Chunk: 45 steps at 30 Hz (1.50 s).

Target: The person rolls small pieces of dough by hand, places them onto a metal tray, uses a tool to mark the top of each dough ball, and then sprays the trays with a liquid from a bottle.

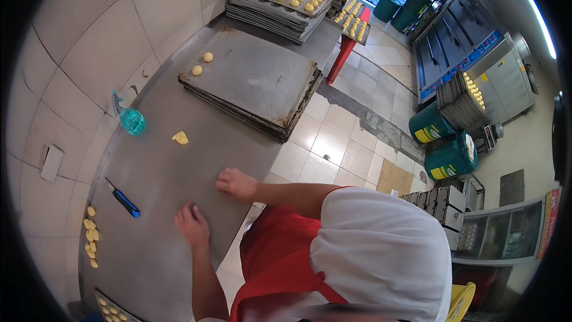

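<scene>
Near two hands (192,225), one lone dough piece (181,138), one blue-handled tool (126,203)

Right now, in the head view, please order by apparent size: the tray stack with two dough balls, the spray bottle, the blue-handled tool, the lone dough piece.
1. Tray stack
2. Spray bottle and blue-handled tool: similar lengths, unranked
3. Lone dough piece

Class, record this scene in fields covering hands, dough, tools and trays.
Left hand: curled over the grey table; underside hidden
Right hand: also curled over it; underside hidden
Loose dough: one irregular yellow piece; dough row near the wall
Tools: blue-and-black-handled tool; green spray bottle
Nearest tray stack: two dough balls on top
</scene>
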Motion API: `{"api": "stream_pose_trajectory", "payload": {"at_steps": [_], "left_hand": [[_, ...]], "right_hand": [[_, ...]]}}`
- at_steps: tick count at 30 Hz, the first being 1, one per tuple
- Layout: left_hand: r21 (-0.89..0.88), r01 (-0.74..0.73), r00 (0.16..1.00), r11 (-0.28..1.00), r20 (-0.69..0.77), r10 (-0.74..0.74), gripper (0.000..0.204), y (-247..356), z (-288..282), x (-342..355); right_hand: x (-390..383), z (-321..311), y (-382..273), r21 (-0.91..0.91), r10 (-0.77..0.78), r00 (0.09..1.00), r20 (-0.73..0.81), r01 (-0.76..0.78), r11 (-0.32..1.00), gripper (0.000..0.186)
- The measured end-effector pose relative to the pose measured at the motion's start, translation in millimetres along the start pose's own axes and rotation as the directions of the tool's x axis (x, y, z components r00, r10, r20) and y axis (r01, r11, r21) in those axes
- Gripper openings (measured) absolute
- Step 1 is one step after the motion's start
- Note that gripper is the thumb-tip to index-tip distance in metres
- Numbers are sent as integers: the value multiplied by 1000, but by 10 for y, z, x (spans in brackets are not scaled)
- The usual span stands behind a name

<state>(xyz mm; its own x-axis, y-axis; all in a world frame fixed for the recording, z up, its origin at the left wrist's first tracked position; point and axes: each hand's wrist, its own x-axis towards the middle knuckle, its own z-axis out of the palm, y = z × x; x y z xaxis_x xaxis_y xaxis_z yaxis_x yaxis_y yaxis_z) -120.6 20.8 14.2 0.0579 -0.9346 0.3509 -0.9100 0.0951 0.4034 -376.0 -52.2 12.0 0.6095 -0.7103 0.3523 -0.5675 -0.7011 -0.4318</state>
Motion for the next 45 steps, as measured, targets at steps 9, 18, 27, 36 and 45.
{"api": "stream_pose_trajectory", "payload": {"at_steps": [9, 18, 27, 36, 45], "left_hand": [[-94, 4, 996, 996, 94, 5, 19, -553, 206, 432], [-86, -142, 977, 986, 151, 154, 23, -357, 297, 750], [177, -13, 979, 984, -198, 49, 38, 66, -321, 303], [-827, 240, 927, 508, 38, -374, 36, 1309, 669, 2388], [-32, -37, 998, 999, -53, 35, 46, 2574, 2145, 5126]], "right_hand": [[49, 43, 448, -151, -81, 993, -87, 67, 986, 16], [487, 28, 109, -149, -102, 992, 80, 113, 982, 20], [176, -650, -24, -55, 185, 971, 152, -179, 982, 29], [1189, -1948, 2295, 396, 283, 946, -159, -202, 896, 26], [2679, -2604, 4626, 248, 252, 967, -34, -237, 939, 42]]}}
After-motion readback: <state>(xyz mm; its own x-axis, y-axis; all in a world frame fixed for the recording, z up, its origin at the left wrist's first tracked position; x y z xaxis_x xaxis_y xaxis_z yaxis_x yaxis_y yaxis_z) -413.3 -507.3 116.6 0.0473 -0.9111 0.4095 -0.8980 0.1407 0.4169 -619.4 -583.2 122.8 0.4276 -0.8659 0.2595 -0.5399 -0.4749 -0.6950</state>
